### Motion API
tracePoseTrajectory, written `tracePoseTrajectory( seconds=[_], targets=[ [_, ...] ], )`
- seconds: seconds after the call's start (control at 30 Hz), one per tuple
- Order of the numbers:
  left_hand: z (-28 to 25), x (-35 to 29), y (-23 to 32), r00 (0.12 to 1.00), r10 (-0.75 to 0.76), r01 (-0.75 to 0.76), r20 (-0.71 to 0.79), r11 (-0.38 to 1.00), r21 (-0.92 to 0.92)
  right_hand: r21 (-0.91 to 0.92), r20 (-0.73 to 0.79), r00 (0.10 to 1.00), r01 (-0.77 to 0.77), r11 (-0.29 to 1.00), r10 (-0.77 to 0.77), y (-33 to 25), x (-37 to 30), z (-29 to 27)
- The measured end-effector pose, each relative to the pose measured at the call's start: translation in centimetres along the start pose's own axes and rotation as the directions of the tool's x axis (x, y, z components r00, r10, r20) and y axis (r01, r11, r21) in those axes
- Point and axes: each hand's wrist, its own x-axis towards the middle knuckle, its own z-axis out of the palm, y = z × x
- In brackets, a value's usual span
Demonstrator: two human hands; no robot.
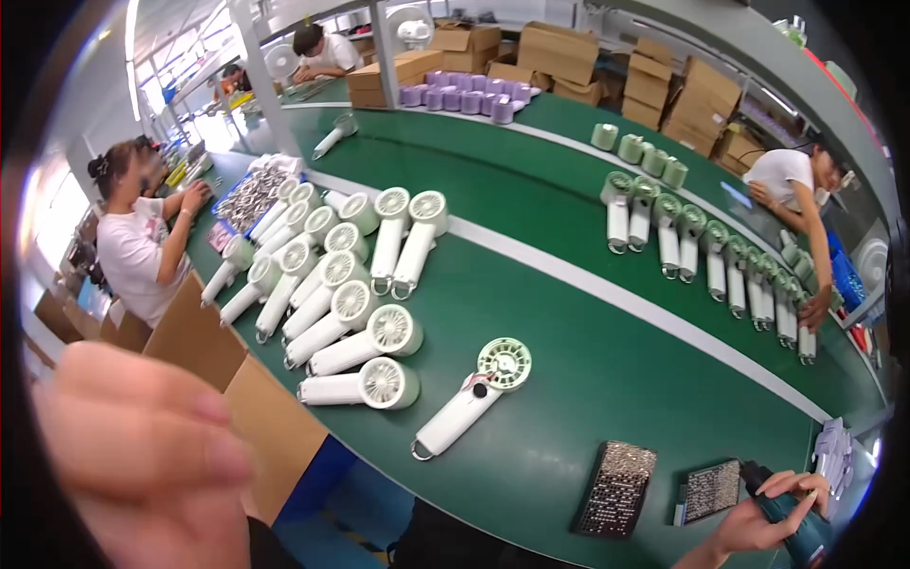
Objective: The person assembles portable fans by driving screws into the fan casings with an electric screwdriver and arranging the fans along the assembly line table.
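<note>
lower right of frame: right hand [770,517] wraps a dark teal electric screwdriver [794,523]; blurred left hand [142,455], lower left, fingers curled, grip unclear.

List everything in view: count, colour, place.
handheld fans: over a dozen, white with pale green heads, piled left on belt
open fan: one, white, alone mid-belt
far fans: about a dozen, white and green, row at right
purple parts: many, top of belt
cardboard boxes: many, brown, behind belt
screw trays: two, dark, near edge
co-workers: several, around the belt
left hand: blurred, near the lens, empty
right hand: grip closed on electric screwdriver, dark green
</note>
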Motion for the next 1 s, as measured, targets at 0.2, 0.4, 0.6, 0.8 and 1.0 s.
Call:
tracePoseTrajectory(
  seconds=[0.2, 0.4, 0.6, 0.8, 1.0],
  targets=[
    [1.6, -0.8, -0.9, 0.788, -0.033, 0.05, 0.614, 0.999, -0.011, -0.08, -0.068, 0.997, -0.033, 0.996, 0.028, 2.4, -0.6, -3.0],
    [9.1, -11.9, -0.6, 0.557, -0.315, -0.061, 0.768, 0.907, 0.417, -0.15, -0.135, 0.984, -0.134, 0.98, 0.114, 4.0, -1.0, -2.4],
    [14.8, -12.3, -1.6, 0.598, -0.328, 0.172, 0.731, 0.944, 0.283, -0.223, -0.121, 0.982, -0.172, 0.96, 0.148, 5.3, -1.8, -1.3],
    [22.6, -10.9, 0.1, 0.568, -0.176, 0.111, 0.804, 0.984, 0.137, -0.195, -0.134, 0.976, -0.196, 0.961, 0.172, 5.2, -2.0, -0.8],
    [29.8, -9.9, 0.4, 0.659, -0.011, 0.023, 0.752, 1.0, -0.006, -0.191, -0.121, 0.975, -0.207, 0.96, 0.186, 5.3, -2.3, -0.1]
  ],
)
